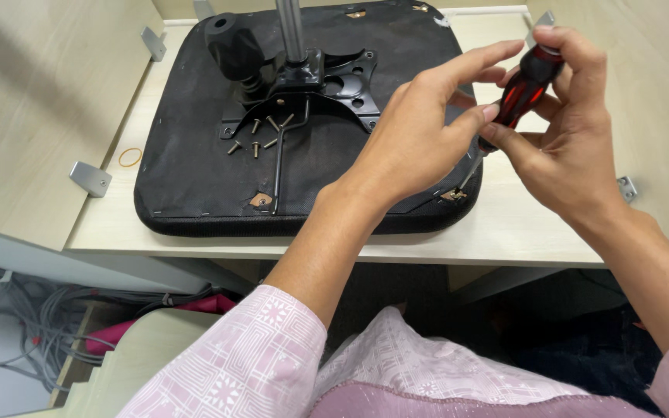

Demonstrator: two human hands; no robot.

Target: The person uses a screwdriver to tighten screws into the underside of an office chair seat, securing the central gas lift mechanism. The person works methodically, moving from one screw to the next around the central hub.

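Red-handled screwdriver point(524, 89), pinched by both the right hand point(574, 147) and left hand point(420, 139), may slip off the corner screw point(452, 194) and gouge the black seat pad point(195, 178).

Both hands gripping red-black screwdriver point(526, 85), tip at corner of upturned black chair seat point(195, 170), loose screws point(255, 139) nearby

We see the seat cushion point(195, 178) lying upside down on the bench point(505, 224); the metal mechanism plate point(327, 77) sits on its far middle, with the post point(289, 27) rising from it and the knob point(230, 42) to its left; loose screws point(255, 135) lie on the cushion just before the plate; a rubber band point(129, 157) lies on the bench left of the cushion; our left hand point(412, 139) and right hand point(567, 147) meet over the cushion's near right corner, both on the screwdriver point(524, 85), its tip at that corner.
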